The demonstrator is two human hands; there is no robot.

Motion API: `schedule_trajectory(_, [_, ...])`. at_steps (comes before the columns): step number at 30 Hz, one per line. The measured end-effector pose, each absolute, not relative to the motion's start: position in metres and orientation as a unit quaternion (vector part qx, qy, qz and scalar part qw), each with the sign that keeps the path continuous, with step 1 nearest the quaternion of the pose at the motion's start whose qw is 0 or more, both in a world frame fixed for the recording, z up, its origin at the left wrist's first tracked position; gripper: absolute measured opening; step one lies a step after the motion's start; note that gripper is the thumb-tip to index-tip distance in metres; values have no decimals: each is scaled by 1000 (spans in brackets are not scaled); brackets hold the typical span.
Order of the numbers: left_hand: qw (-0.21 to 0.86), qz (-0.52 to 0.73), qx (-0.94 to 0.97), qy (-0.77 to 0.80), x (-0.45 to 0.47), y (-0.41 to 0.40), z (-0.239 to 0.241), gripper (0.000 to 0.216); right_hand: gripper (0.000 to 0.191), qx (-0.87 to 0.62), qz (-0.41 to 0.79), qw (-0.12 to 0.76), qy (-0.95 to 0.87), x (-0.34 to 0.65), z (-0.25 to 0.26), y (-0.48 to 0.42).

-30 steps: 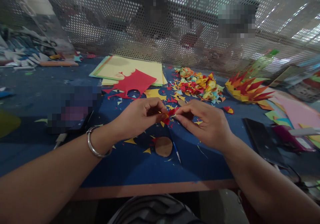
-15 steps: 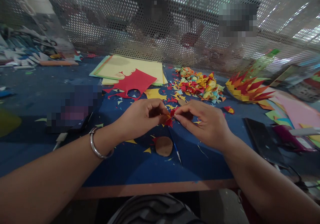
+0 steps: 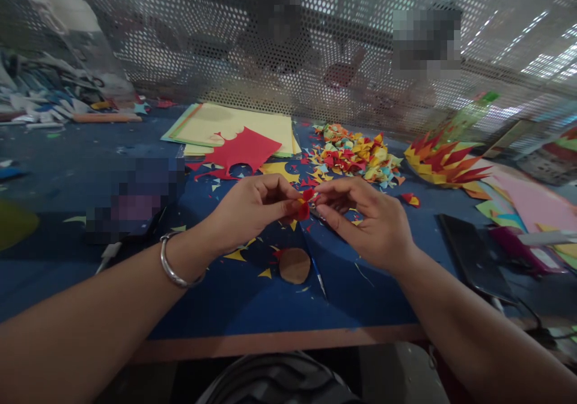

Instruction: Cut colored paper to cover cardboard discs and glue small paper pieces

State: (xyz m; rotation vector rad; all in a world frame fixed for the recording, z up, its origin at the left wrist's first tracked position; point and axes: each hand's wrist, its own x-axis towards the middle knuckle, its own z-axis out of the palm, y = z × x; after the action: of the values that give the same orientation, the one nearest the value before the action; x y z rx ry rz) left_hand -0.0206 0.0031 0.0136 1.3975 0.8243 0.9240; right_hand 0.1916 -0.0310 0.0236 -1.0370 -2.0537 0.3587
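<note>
My left hand [image 3: 252,208] pinches a small red-and-yellow paper piece [image 3: 305,210] between thumb and fingers, above the middle of the counter [image 3: 360,311] and well in from its front edge. My right hand [image 3: 372,220] comes in from the right-hand edge's side, thumb and forefinger held with a narrow gap at the tips, just beside the piece (whether they touch it or grip a bit of it, I cannot tell). The piece lies straight to the left of those right tips and at the very tips of the left ones, so my left hand is the nearer. What shows of it looks longer from the back edge toward the front edge, crosswise to the line between my hands.

Nearer the front edge lie a brown disc [image 3: 294,266] and, right beside it, a thin blue pen [image 3: 318,273] pointing toward that edge. Toward the back edge sit a heap of folded paper bits [image 3: 358,154] and a cut-up red sheet [image 3: 250,148].
</note>
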Motion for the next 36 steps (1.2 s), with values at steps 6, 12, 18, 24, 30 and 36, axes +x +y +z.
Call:
schedule_trajectory(6, [567, 407, 618, 362, -21, 3, 11, 23, 25, -403, 158, 404, -806, 190, 23, -31])
schedule_trajectory(12, [505, 412, 661, 372, -22, 4, 8, 22, 21, -404, 128, 406, -810, 188, 25, -33])
schedule_trajectory(18, [456, 407, 689, 390, -23, 4, 8, 22, 21, -394, 121, 404, -816, 188, 23, -33])
schedule_trajectory(24, [431, 396, 702, 406, -23, 3, 8, 25, 22, -396, 119, 398, -819, 189, 21, -32])
schedule_trajectory(30, [409, 397, 713, 408, -23, 2, 7, 23, 22, -396, 114, 399, -819, 190, 21, -31])
schedule_trajectory(36, [408, 422, 697, 412, -24, 2, 6, 19, 24, -407, 99, 404, -813, 193, 22, -30])
